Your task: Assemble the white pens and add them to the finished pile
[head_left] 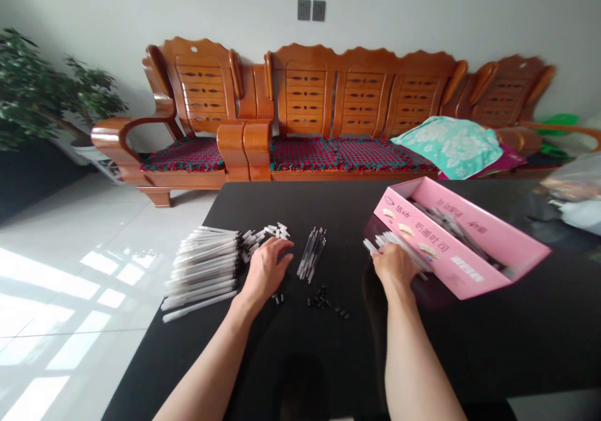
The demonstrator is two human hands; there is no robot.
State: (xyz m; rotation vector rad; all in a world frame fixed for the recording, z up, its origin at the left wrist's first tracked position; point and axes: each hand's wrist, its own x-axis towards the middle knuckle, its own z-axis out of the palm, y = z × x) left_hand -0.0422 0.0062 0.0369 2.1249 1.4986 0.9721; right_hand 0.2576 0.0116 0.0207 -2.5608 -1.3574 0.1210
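My left hand [267, 264] is over the table beside a small pile of white pen parts [277, 230], with its thumb and fingers apart. Left of it lies a thick stack of white pens [204, 267] with dark tips, side by side. Dark-tipped pen refills [312, 255] form a bundle between my hands. Small black pen parts [322, 297] are scattered nearer to me. My right hand [394, 264] has its fingers closed over clear white pen barrels [385, 239], which lie against the pink box [422, 239]; its fingertips are partly hidden.
The pink box holds many long thin pieces. All of this is on a black table [328, 352]. Behind stands a wooden sofa [361, 89] with a turquoise cushion [451, 145]. A plastic bag [577, 189] is at the far right, a potted plant [56, 95] at the left.
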